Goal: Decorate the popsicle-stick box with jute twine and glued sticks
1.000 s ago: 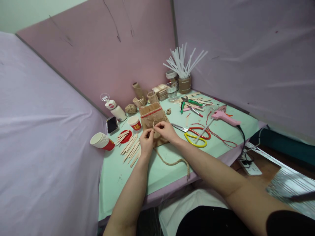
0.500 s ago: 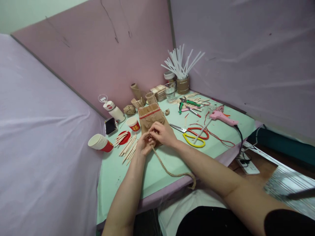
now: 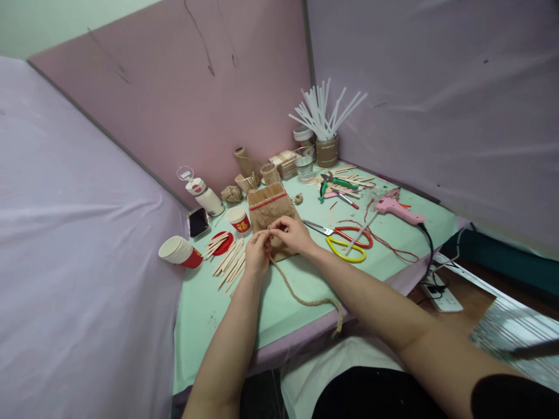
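Observation:
My left hand (image 3: 257,253) and my right hand (image 3: 292,234) meet over the table, fingertips pinched together. Between them is one end of a braided jute cord (image 3: 297,295); its tail runs over the table and hangs past the front edge. Just behind my hands stands a brown craft container (image 3: 271,210) with a red band and a pale edging near its open top. My hands cover its lower front. Right of my right hand lie scissors (image 3: 345,244) with one red and one yellow handle.
Wooden sticks (image 3: 229,265), a red lid (image 3: 222,243) and paper cups (image 3: 181,252) are on the left. A pink glue gun (image 3: 398,209), red cord (image 3: 395,251) and green-handled pliers (image 3: 336,183) lie right. Behind stand a water glass (image 3: 304,166) and a jar of white glue sticks (image 3: 326,152).
My fingers have shifted on the cord; my left hand has turned, and its fingertips now meet the right's higher up. The hanging tail has swung slightly. The view has moved a little.

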`<action>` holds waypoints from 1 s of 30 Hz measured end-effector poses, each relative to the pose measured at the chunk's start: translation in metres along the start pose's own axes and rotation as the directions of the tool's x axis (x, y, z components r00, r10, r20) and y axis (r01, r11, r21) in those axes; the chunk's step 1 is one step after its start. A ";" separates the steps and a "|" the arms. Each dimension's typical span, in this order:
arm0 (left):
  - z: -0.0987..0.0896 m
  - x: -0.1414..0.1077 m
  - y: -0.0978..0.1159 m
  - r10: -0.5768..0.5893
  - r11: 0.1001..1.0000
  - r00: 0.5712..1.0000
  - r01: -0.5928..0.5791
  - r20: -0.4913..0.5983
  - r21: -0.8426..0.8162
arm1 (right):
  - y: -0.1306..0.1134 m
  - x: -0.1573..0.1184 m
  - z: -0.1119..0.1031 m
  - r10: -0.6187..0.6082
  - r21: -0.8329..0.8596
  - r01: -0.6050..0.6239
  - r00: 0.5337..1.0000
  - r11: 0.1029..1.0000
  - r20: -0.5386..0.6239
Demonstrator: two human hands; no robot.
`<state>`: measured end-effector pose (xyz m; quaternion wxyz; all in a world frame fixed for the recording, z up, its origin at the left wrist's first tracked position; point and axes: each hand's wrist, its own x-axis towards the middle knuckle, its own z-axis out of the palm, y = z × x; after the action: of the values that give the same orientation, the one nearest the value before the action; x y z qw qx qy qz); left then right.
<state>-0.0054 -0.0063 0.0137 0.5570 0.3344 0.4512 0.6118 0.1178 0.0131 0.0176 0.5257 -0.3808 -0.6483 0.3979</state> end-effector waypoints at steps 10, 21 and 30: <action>-0.004 0.003 0.003 -0.216 0.954 0.967 0.239 0.136 -0.182 | -0.001 -0.002 0.000 -0.071 -0.012 0.072 0.996 0.997 0.056; -0.004 0.003 -0.010 0.154 0.918 0.984 -0.177 0.092 0.355 | 0.022 0.005 0.001 0.179 0.126 -0.176 0.984 0.976 -0.019; 0.000 -0.006 -0.005 0.170 0.772 0.960 -0.269 0.221 0.577 | 0.029 0.007 0.001 0.248 -0.002 -0.257 0.934 0.966 -0.256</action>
<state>-0.0029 -0.0126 0.0095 0.3802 0.5909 0.5345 0.4697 0.1182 0.0312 -0.0062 0.5422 -0.5178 -0.5282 0.3987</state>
